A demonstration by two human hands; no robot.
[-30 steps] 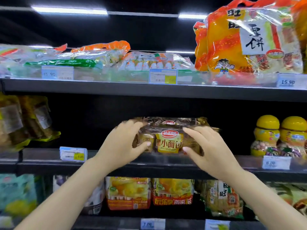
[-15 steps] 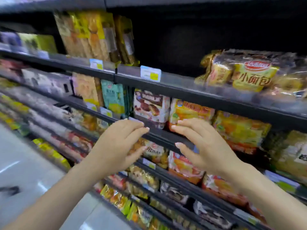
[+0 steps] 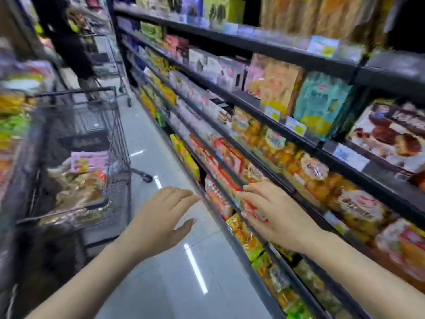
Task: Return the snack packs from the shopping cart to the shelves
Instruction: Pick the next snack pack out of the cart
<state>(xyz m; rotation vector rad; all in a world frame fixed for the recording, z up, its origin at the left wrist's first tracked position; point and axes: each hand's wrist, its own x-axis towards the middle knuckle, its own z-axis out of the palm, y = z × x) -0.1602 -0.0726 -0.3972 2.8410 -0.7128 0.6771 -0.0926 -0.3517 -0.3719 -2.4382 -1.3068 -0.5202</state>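
Note:
My left hand (image 3: 164, 217) hangs empty over the aisle floor, fingers relaxed and spread. My right hand (image 3: 273, 212) is also empty, fingers straight, in front of the lower shelf edge (image 3: 248, 217). A black wire shopping cart (image 3: 108, 125) stands at the left. It holds several snack packs, among them a pink-and-yellow pack (image 3: 88, 161) and clear brown packs (image 3: 76, 187). The shelves (image 3: 257, 46) on the right are full of snack packs. The view is blurred by head motion.
A person in dark clothes (image 3: 66, 38) stands farther down the aisle beside a second cart (image 3: 108, 56). Another stocked rack (image 3: 13, 116) lines the left edge. The grey glossy floor (image 3: 161, 272) runs between cart and shelves.
Both hands let go of the small-bread pack on the shelf and came down empty. My view has swung left and down, bringing the cart into sight.

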